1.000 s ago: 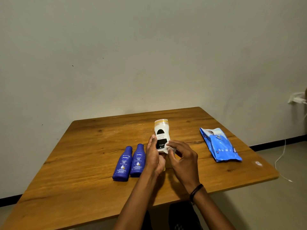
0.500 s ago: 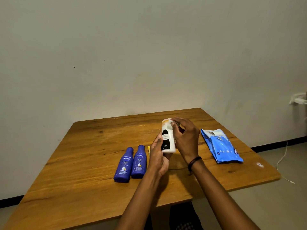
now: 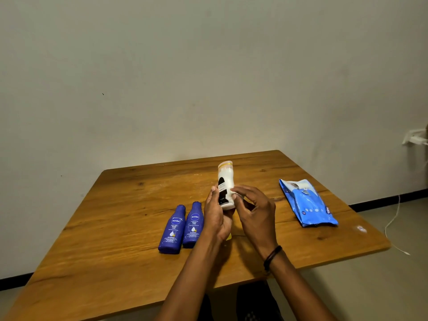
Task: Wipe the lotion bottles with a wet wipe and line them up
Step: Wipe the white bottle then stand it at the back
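Observation:
My left hand (image 3: 216, 216) grips the lower part of a white lotion bottle (image 3: 225, 181) with a black label and a yellow-ringed cap, held upright above the wooden table (image 3: 115, 239). My right hand (image 3: 254, 212) presses a small white wet wipe (image 3: 234, 193) against the bottle's right side with curled fingers; most of the wipe is hidden by the fingers. Two dark blue Nivea bottles (image 3: 172, 229) (image 3: 193, 224) lie side by side on the table just left of my left hand, caps pointing away. A bit of something yellow (image 3: 229, 236) shows under my left wrist.
A blue wet wipe pack (image 3: 308, 205) lies on the table's right side, its flap open. A small white scrap (image 3: 361, 228) sits near the right front corner. A white cable (image 3: 393, 223) hangs from a wall socket to the floor on the right.
My right hand slid with the wipe from the bottle's cap down to its lower body. My left hand kept holding the bottle, turned slightly.

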